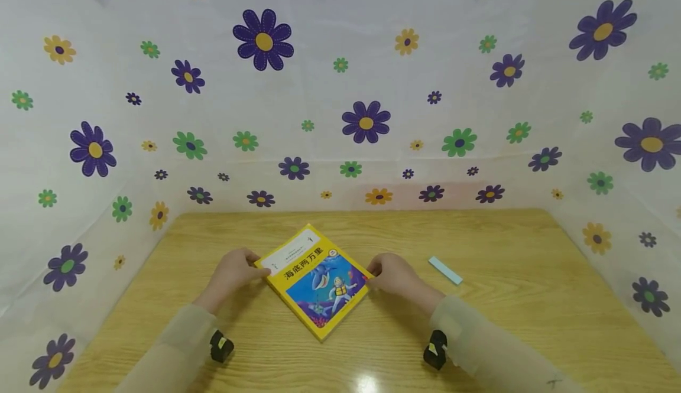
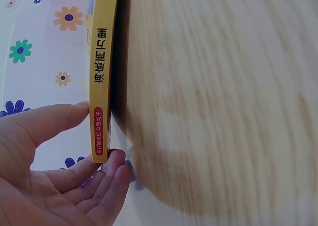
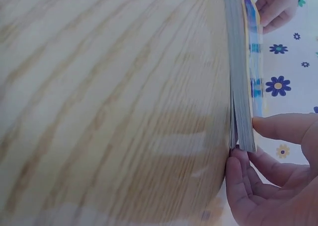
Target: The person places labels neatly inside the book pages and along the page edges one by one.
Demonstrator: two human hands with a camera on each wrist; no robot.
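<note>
A yellow-covered book (image 1: 324, 283) with a shark and a diver on its front lies at a slant between both hands, cover up. My left hand (image 1: 237, 273) pinches its left corner; in the left wrist view the thumb is on the cover side of the yellow spine (image 2: 102, 67), with the other fingers at its lower end and underside. At the opposite corner my right hand (image 1: 396, 276) grips the book, thumb on the cover and fingers beneath. The right wrist view shows the page edges (image 3: 238, 72), with a narrow gap near that corner.
A light blue strip (image 1: 445, 270) lies on the wooden table (image 1: 505, 322), just right of my right hand. A white flower-patterned cloth (image 1: 319, 97) stands behind the table and along both sides. Each wrist wears a small black device (image 1: 220, 346).
</note>
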